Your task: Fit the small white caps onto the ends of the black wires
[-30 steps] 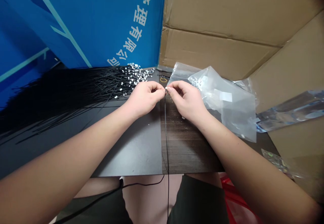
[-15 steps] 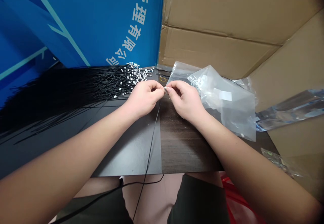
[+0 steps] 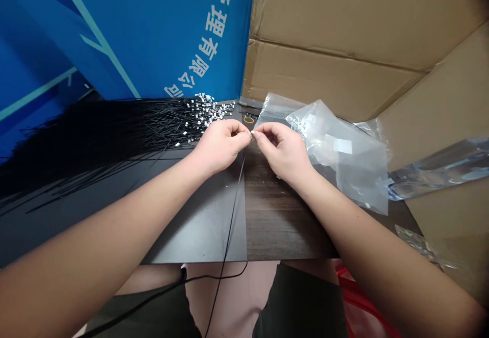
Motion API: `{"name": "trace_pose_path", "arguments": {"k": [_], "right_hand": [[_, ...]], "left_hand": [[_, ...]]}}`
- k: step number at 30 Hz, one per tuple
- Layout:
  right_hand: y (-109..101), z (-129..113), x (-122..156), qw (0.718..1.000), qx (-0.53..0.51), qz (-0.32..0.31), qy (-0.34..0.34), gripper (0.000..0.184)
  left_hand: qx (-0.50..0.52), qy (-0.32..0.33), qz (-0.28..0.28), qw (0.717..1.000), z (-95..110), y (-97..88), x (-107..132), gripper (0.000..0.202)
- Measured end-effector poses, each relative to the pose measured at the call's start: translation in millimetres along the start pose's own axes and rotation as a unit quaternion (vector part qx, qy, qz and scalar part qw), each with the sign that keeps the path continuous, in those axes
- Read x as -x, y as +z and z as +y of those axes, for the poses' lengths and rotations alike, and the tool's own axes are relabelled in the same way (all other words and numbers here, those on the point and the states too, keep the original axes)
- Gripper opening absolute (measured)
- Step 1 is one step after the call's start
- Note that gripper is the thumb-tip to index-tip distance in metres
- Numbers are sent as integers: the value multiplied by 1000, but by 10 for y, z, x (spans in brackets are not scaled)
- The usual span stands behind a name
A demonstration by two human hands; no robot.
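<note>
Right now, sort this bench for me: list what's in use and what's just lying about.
In use: left hand, right hand, the thin black wire they pinch, the heap of black wires with white tips.

Apparently just lying about: clear plastic bags, cardboard sheets, blue printed banner.

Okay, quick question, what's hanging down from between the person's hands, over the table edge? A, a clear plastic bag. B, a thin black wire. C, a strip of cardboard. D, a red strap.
B: a thin black wire runs down from the fingertips of the left hand and right hand, past the table edge.
</note>
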State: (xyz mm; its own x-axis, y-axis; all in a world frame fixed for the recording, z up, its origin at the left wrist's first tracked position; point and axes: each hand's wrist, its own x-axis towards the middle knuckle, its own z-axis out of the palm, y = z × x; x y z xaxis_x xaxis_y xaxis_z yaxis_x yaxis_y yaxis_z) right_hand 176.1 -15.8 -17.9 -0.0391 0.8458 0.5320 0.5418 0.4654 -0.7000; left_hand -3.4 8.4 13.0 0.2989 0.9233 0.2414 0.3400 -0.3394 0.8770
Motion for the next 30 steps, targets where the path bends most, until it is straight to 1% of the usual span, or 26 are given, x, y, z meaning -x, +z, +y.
{"name": "trace_pose_path", "arguments": {"k": [8,12,16,21,26,30], "right_hand": [[-24,11,-8,998,43,4,-55,10],[-17,20,7,997,40,6,-73,11],[9,49,21,994,37,23,-99,12],[30,63,24,986,44,48,-155,10],[21,43,26,983,51,53,-171,11],[14,37,19,983,51,51,-170,11]], "left_hand": [[-5,3,-1,1000,-10,6,4,17],[4,2,4,1000,-31,13,-1,17],[51,-5,5,999,-46,26,0,15],[99,-24,3,995,-45,42,11,10],[120,-42,5,992,-31,48,24,9],[132,-46,8,990,-16,50,32,10]]}}
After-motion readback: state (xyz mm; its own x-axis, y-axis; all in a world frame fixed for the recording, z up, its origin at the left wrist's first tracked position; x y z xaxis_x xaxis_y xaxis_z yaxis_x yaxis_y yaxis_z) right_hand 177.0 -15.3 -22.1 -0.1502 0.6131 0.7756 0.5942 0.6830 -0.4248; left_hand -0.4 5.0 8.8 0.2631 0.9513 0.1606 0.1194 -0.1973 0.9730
